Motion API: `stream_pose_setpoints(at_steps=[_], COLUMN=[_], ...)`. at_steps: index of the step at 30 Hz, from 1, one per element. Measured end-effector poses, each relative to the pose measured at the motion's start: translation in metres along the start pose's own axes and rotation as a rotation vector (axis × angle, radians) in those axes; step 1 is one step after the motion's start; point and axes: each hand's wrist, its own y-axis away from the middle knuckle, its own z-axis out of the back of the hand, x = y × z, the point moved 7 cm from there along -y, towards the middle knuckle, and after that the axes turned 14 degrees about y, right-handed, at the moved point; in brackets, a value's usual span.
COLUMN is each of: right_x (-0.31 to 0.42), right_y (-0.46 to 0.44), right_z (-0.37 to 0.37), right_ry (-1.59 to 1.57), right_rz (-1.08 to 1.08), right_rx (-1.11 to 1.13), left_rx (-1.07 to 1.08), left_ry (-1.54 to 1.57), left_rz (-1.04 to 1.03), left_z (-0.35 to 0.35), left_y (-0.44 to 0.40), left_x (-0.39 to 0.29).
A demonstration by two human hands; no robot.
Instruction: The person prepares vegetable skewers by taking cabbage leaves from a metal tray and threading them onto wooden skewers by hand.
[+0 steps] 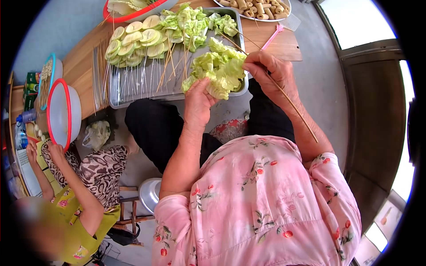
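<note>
My left hand is closed on the near edge of a bunch of pale green lettuce leaves, held over the right end of a metal tray. At the right edge of these leaves is my right hand, closed, with a bamboo skewer running through its grip and slanting back along my forearm. Its thumb and fingertips meet the leaf edge. Whether the skewer pierces the leaf is hidden. Beyond my hands, skewered lettuce and round pale green slices lie across the tray.
A plate of tan rolls stands at the far right of the wooden table, near a pink-handled tool. Bare skewers lie left of the tray. Another person sits at left, hands by a red-rimmed basin.
</note>
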Motion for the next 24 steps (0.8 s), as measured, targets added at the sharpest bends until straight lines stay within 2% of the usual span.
stream_pose_setpoints(at_steps=[4, 6, 8, 13, 16, 24], right_x=[0.013, 0.015, 0.019, 0.023, 0.02, 0.016], right_y=[-0.006, -0.007, -0.001, 0.032, 0.048, 0.058], right_z=[-0.001, -0.004, -0.013, -0.037, -0.048, -0.052], right_ry=[0.022, 0.003, 0.061, 0.132, 0.126, 0.088], right_rz=[0.073, 0.116, 0.258, 0.425, 0.417, 0.361], right_rx=[-0.052, -0.099, -0.111, 0.106, 0.195, 0.153], left_rx=[-0.141, -0.076, -0.03, 0.078, 0.046, 0.106], left_ry=[-0.098, -0.098, -0.041, 0.065, 0.072, 0.051], left_rz=[-0.01, 0.036, 0.034, 0.026, 0.031, 0.016], left_z=[0.019, 0.016, 0.009, -0.004, -0.004, -0.011], left_y=[0.005, 0.008, 0.012, 0.018, 0.019, 0.022], left_x=[0.0, 0.003, 0.005, 0.004, 0.004, 0.001])
